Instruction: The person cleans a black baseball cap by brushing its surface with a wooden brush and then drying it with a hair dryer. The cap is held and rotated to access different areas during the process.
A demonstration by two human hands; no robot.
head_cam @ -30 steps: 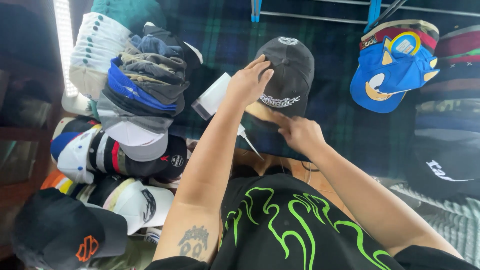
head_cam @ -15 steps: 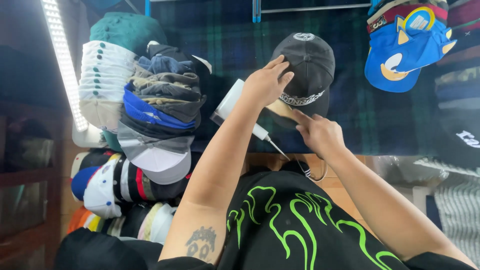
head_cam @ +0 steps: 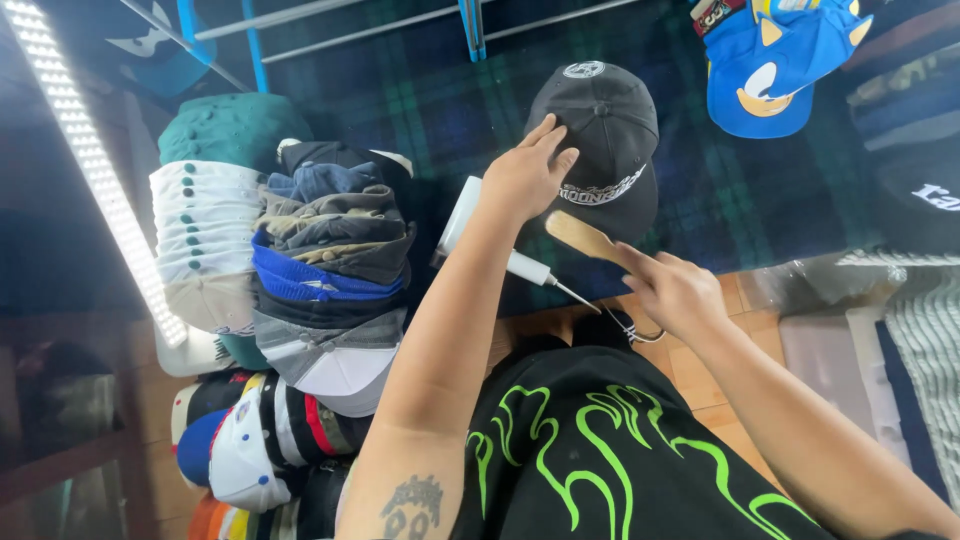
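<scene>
One black cap (head_cam: 600, 140), two hands: left (head_cam: 525, 180), right (head_cam: 675, 290).

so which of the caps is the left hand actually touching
The black cap lying alone on the plaid cloth; the left hand rests on its side. The blue cartoon cap and the stacked caps lie untouched.

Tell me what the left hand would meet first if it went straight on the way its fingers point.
The left hand already rests on the black cap; straight on lies the cap's crown, probably.

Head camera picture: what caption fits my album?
Left hand rests on a black cap; right hand holds a wooden handle.
</scene>
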